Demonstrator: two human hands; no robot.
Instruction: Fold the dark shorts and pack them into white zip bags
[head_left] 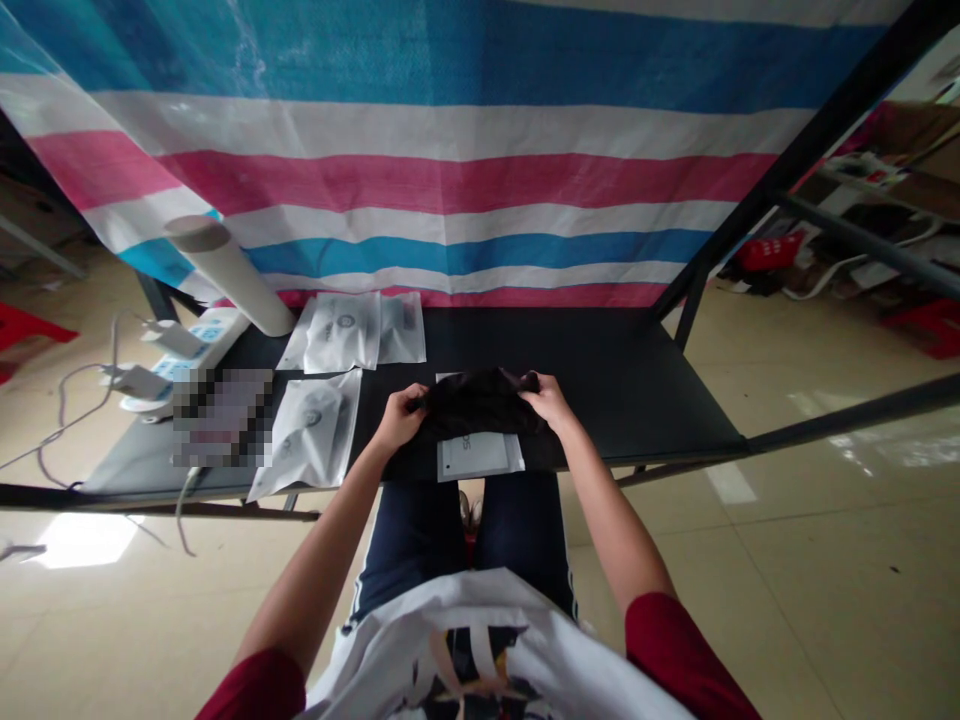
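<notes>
A crumpled piece of black cloth (480, 400) is stretched between my two hands above the front of the black tabletop (600, 350). My left hand (403, 415) is closed on its left end, and my right hand (547, 402) pinches the right end. What kind of item the cloth is cannot be made out. Under it lies a flat, white-printed plastic bag (480, 456), whose middle the cloth covers. Left of my left hand rests a filled frosted bag (307, 430) with a round mark.
Farther back are more frosted bags (341, 330). A white cylinder (229, 275) stands at the back left beside a power strip (217, 345) with chargers and cables. A blurred flat object (229, 415) lies near it. Striped sheeting (450, 180) hangs behind, with a metal frame (697, 260) at right.
</notes>
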